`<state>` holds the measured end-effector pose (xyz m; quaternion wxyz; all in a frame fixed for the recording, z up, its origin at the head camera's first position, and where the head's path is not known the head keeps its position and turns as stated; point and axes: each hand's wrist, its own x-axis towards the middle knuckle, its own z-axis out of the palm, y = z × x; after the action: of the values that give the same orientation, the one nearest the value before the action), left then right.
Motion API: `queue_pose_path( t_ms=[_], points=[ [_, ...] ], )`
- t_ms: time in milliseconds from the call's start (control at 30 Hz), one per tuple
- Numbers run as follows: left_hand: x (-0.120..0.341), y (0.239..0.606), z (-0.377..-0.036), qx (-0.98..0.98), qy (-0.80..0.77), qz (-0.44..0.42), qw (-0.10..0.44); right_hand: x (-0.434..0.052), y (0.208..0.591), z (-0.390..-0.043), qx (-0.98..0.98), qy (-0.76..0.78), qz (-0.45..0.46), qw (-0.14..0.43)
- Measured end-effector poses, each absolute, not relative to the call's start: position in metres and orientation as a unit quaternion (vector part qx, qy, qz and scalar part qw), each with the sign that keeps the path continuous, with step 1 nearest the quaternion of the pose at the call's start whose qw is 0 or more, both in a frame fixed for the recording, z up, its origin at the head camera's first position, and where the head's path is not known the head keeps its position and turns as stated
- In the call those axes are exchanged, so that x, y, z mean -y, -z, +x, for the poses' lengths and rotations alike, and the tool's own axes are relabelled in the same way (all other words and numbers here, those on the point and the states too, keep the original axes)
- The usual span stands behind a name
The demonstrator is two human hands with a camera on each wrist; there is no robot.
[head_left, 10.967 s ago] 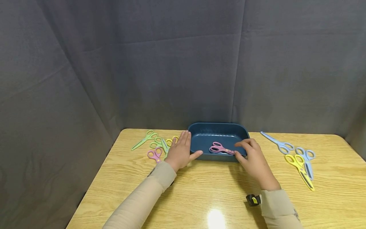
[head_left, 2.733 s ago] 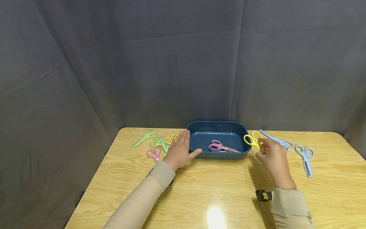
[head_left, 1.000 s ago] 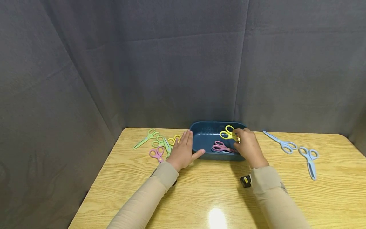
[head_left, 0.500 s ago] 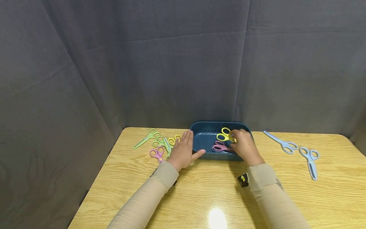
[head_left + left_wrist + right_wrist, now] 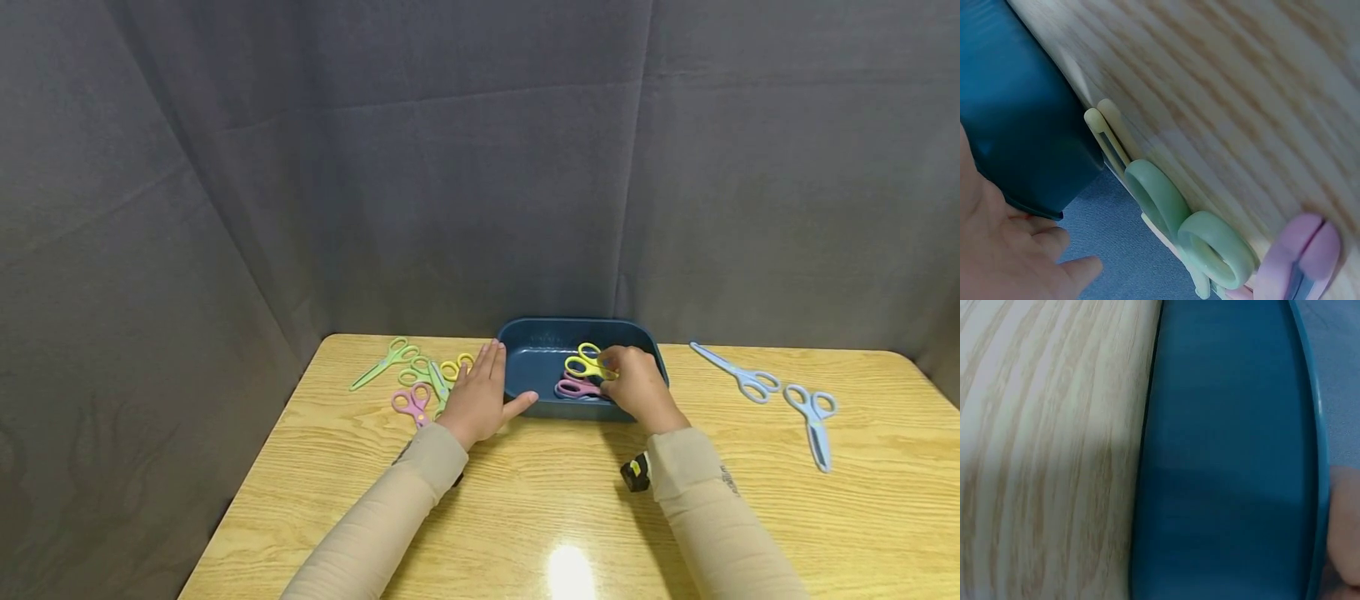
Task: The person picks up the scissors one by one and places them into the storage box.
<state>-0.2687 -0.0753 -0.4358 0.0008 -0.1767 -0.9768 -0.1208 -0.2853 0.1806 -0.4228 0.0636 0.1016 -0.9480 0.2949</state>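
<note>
- The right hand [image 5: 636, 385] reaches over the near rim of the blue tray [image 5: 534, 361], fingers curled round the yellow scissors [image 5: 587, 364] and pinching them at the blade end.
- The yellow scissors sit inside the tray's outline, just above its floor, at the fingertips of the right hand; whether they touch the floor cannot be told.
- Their long axis runs roughly along the tray's length: the two finger loops point toward the left end of the tray, and the blades are hidden under the right hand.
- The left hand [image 5: 477, 397] lies flat on the tabletop [image 5: 525, 517], fingers straight and together, against the outside of the tray's left end; the thumb rests along the near left corner of the tray. It holds nothing.
- The tray stands at the middle of the tabletop's far edge. It contains pink scissors [image 5: 576, 388], lying directly below and nearer than the yellow pair, loops also toward the left.
- The right wrist view shows only the tray's outer wall [image 5: 1222, 462] and rim beside bare wood.
- The left wrist view shows the tray's corner [image 5: 1016, 125] with green scissor loops [image 5: 1210, 250] just beside it on the tabletop.
- Toward the far left corner of the tabletop lies a cluster of green, yellow and pink scissors [image 5: 412, 379], just left of the left hand.
- Toward the far right corner lie two light blue scissors [image 5: 812, 412], well apart from both hands.
</note>
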Motion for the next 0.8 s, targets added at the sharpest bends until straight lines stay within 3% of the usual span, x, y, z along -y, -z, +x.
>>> queue_pose_path(
  t_ms=[800],
  points=[
    [0.0758,0.4339,-0.2682,0.976,0.125,-0.176,0.0,-0.1794,0.4259,-0.2907,0.951,-0.299,0.073,0.005]
  ],
)
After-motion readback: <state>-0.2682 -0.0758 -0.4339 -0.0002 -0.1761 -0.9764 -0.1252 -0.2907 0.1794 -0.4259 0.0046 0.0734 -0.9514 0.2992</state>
